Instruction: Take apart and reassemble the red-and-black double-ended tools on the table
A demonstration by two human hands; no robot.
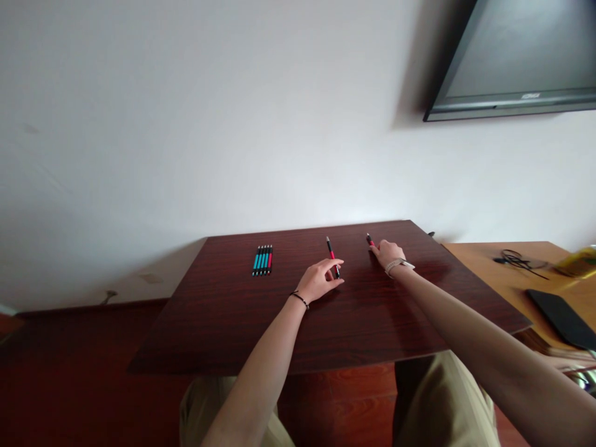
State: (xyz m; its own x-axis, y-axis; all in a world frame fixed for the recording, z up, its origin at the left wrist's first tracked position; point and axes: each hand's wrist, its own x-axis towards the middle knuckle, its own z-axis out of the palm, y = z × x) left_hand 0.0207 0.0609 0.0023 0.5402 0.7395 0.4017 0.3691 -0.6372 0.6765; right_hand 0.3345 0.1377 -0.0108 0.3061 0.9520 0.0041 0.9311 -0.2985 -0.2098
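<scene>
Over the dark wooden table (223, 310), my left hand (319, 279) curls its thumb and fingers around the lower end of a red and black pen (330, 248). That pen lies at a slight slant, its upper end pointing toward the wall. Farther right, my right hand (388, 251) is closed on a second red and black pen (369, 239); only its upper part shows, the rest being hidden by the fingers. To the left, a neat row of pens lies side by side on the table: several turquoise and black pens (261, 259) and one red and black pen (270, 259) at the right end.
A white wall (233, 124) runs behind the table, with a television (521, 62) mounted at the upper right. Beside the table on the right, a lighter wooden surface (479, 254) carries a black cable (516, 259), a flat dark object (561, 316) and a yellow package (577, 262).
</scene>
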